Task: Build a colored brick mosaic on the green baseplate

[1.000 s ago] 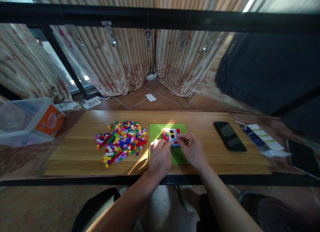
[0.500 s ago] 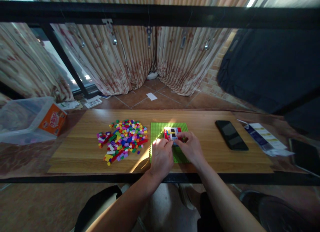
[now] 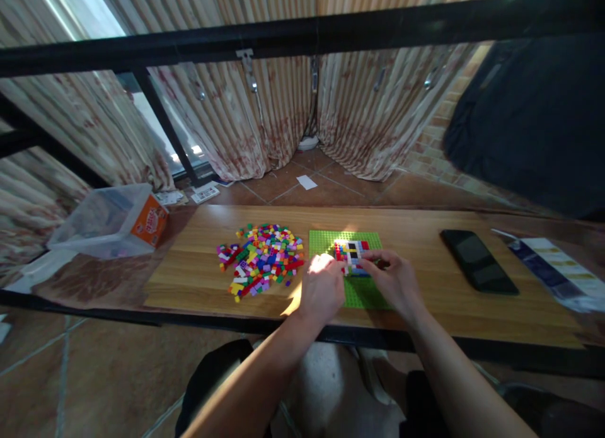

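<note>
A low model of building bricks (image 3: 352, 250), in white, red, black, yellow and light blue, sits on a green studded baseplate (image 3: 366, 297). At its left front edge is my left hand (image 3: 324, 288), with fingers curled in and the tips against the edge; whatever they pinch is hidden. Sunlight falls brightly on these knuckles. My right hand (image 3: 396, 282) comes from the right, thumb and index finger closed on the right side of the model. Left of the baseplate lies a heap of loose bricks (image 3: 269, 258) in many colours.
A black phone (image 3: 478, 260) lies on the wooden tabletop (image 3: 208, 227) at the right, with a printed leaflet (image 3: 560, 271) beyond it. A clear plastic bin (image 3: 106, 220) with an orange label stands left of the board. A dark rail (image 3: 283, 44) crosses above, before curtains (image 3: 265, 110).
The view has swung left and tilted, so everything sits further right in the picture. My left hand has drawn slightly back to the model's left edge; my right hand stays at its right side.
</note>
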Demonstrator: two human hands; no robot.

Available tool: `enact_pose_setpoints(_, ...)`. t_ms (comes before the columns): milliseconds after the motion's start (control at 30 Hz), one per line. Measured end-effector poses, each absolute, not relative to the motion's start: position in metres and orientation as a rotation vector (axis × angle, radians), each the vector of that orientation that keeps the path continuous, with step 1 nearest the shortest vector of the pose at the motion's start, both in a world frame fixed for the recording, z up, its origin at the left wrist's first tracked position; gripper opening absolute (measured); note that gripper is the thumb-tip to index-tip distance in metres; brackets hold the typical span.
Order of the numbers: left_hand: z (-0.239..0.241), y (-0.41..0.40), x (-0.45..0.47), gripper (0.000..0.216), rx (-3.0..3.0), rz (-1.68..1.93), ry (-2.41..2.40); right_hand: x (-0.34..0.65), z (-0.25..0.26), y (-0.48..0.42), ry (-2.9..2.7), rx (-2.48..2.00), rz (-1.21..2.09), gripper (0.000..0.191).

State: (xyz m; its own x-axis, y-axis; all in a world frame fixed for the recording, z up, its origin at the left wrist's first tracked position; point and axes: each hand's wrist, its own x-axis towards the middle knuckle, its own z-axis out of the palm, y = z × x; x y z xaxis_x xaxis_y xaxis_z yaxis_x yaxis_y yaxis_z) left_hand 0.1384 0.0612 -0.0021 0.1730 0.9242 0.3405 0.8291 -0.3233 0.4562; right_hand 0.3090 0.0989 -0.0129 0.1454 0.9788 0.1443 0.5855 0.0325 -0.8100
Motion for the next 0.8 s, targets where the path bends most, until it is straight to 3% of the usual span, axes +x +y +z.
enact_pose_setpoints(100, 0.006, 0.072, 0.111, 0.024, 2.162, 0.859, 1.873, 0.311, -0.012, 0.099, -1.488, -1.638, 0.6, 0.028)
enact_pose_setpoints(433, 0.019, 0.075, 0.073, 0.022, 2.145, 0.344, 2.161, 0.306, -0.011, 0.1, -1.453, -1.554, 0.626, 0.024)
enact_pose_setpoints(800, 0.016, 0.076, 0.075, 0.024, 2.191, 0.243, 2.197, 0.305, -0.006, 0.1, -1.479, -1.536, 0.547, 0.021)
